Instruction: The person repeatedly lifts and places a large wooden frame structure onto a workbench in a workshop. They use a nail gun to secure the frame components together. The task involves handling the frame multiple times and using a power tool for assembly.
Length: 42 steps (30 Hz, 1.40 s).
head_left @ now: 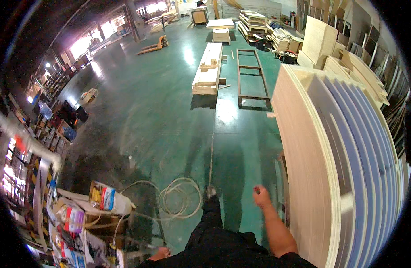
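My right hand [261, 197] hangs in front of me at the right, its fingers curled closed. A small dark spot shows at the fist, too small to name. Beside it on the right stand tall wood-faced panels [303, 161] on edge. Low at the lower edge is my left hand [160, 254], dim and partly cut off by my dark clothing; its fingers are not clear. Nearest to it are a coiled pale hose [198, 196] on the green floor and a cluttered cart with a white tub [120, 204] at the left.
Blue-grey panels [364, 134] stand on edge at the right. Ahead lie a stack of long pale boards [208, 73] and a brown metal frame [239, 85]. Farther off are an orange pallet jack [158, 44] and stacked wood [252, 22]. A purple-labelled container [74, 219] sits on the cart.
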Available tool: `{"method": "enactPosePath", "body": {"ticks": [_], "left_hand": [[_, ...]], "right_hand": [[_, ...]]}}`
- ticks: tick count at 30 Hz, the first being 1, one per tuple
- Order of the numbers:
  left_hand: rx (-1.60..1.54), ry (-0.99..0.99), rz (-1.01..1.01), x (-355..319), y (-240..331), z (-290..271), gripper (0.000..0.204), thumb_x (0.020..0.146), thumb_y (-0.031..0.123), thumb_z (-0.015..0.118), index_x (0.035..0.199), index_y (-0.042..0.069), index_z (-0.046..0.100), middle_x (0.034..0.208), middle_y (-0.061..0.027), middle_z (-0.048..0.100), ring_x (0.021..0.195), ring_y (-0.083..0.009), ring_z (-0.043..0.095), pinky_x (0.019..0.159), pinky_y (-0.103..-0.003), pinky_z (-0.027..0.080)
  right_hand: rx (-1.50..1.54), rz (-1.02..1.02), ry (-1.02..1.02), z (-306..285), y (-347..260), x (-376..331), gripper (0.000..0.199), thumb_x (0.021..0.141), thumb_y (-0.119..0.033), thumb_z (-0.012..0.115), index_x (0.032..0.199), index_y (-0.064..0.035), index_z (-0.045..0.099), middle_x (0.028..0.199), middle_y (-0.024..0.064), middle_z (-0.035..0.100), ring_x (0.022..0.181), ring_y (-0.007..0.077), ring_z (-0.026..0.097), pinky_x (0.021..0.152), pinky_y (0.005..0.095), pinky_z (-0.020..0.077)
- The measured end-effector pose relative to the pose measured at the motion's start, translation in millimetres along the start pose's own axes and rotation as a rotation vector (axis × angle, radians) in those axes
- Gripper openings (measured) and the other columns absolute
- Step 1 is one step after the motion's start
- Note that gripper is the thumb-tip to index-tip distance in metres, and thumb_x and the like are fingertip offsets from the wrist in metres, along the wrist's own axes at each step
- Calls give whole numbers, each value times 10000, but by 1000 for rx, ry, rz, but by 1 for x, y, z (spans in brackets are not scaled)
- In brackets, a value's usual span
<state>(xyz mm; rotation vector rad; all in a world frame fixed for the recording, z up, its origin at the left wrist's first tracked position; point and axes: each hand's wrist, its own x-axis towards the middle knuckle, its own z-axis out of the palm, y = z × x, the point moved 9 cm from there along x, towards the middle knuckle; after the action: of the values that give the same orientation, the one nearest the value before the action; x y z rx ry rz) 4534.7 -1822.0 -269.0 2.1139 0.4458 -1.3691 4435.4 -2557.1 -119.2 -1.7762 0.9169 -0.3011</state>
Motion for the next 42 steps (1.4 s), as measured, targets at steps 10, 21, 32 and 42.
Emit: {"method": "enactPosePath", "body": {"ticks": [10,21,32,42], "left_hand": [[1154,185,823,277,812,73,380,917,351,680,1049,-1,740,1020,-227,749,934,-398,729,890,-500,582],[496,-708,1349,-18,1540,523,205,1016,156,628,1171,41,696,968,-61,723,850,-163,681,781,-312,555],[693,-1307,2805,-346,1487,914,514,959,60,577,1469,42,518,1470,-182,541,1382,-358,524,1160,-458,440],[1541,-1106,3290,-546,1451,1165,1199,681,216,965,1677,180,298,1763,-119,245,1625,-355,226,1309,-489,306]], "right_hand": [[-416,-447,778,-252,-407,176,274,858,-30,727,1124,-38,665,1195,185,648,1103,406,632,980,473,516],[-407,450,794,-360,-387,306,606,873,-356,809,1392,-102,627,1298,163,702,1132,393,679,1048,537,493],[-559,805,1060,-383,-398,363,892,774,-628,840,1368,-6,604,1199,162,726,1101,365,685,1051,555,485],[162,1577,1094,-411,-390,476,1063,706,-517,951,1479,17,454,1177,220,681,1124,437,671,1013,500,521]]}}
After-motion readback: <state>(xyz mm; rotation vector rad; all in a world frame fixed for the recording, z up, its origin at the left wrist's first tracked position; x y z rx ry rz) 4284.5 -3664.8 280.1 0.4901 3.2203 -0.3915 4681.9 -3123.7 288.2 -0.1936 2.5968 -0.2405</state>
